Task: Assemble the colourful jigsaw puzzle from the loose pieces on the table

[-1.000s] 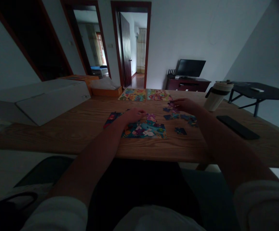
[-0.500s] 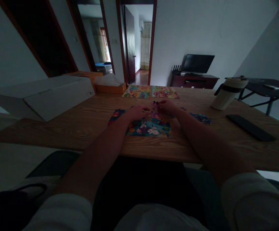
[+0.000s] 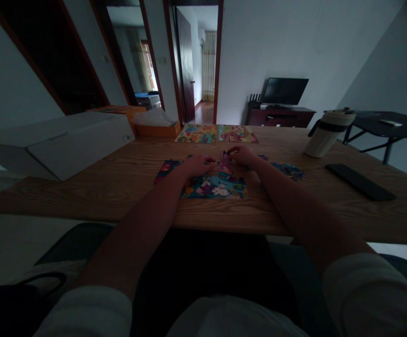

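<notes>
A partly assembled colourful jigsaw puzzle [image 3: 214,185] lies on the wooden table [image 3: 126,187] in front of me. My left hand [image 3: 196,164] rests on the puzzle's upper left part, fingers curled down onto it. My right hand [image 3: 242,155] pinches a small purple puzzle piece [image 3: 225,156] at the puzzle's top edge, right beside the left hand's fingertips. Loose puzzle pieces [image 3: 289,170] lie to the right of my right forearm.
Two finished picture boards [image 3: 217,134] lie at the table's far edge. A white box [image 3: 62,142] and an orange tissue box [image 3: 156,125] stand at the left. A cream tumbler [image 3: 324,132] and a black phone [image 3: 360,181] sit on the right.
My right hand came in from the loose pieces on the right to the puzzle's top edge, carrying a purple piece. The left hand stayed on the puzzle.
</notes>
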A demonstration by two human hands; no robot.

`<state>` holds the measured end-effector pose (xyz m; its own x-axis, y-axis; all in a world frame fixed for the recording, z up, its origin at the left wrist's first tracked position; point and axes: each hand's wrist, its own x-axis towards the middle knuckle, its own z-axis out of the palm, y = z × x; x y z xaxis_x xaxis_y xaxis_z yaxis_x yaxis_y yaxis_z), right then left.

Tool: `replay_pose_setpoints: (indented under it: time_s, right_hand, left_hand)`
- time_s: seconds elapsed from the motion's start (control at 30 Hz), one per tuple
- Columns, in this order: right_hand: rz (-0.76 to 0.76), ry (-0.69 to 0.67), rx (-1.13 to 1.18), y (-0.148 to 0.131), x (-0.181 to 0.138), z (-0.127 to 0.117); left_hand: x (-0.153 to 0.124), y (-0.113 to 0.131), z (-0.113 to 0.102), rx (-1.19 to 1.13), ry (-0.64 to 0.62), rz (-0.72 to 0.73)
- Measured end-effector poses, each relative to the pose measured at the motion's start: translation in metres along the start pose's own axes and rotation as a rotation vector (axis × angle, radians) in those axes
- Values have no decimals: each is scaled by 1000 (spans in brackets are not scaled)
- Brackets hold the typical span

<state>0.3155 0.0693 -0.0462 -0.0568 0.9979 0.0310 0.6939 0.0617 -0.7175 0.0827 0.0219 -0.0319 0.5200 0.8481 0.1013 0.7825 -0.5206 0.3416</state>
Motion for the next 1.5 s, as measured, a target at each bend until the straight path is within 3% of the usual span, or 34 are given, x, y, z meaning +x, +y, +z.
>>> replay_pose_setpoints:
  time_s: [0.13, 0.3, 0.57, 0.93, 1.27, 1.5]
  right_hand:
    - [-6, -7, -66, -3, -10, -12]
    - [-7, -161, -195, 1, -20, -28]
    - [-91, -150, -469, 8, -13, -26]
    - [-194, -230, -522, 2, -21, -29]
    - [-242, -184, -505, 1, -21, -25]
    - [-290, -273, -569, -5, -27, -26]
  left_hand:
    - [1, -1, 1, -1, -7, -15]
    - [1, -2, 1, 23, 2, -19]
    - [1, -3, 1, -3, -12, -19]
    - [2, -3, 1, 6, -23, -28]
    - [-2, 5, -4, 25, -33, -22]
    - [-4, 6, -5, -15, -47, -12]
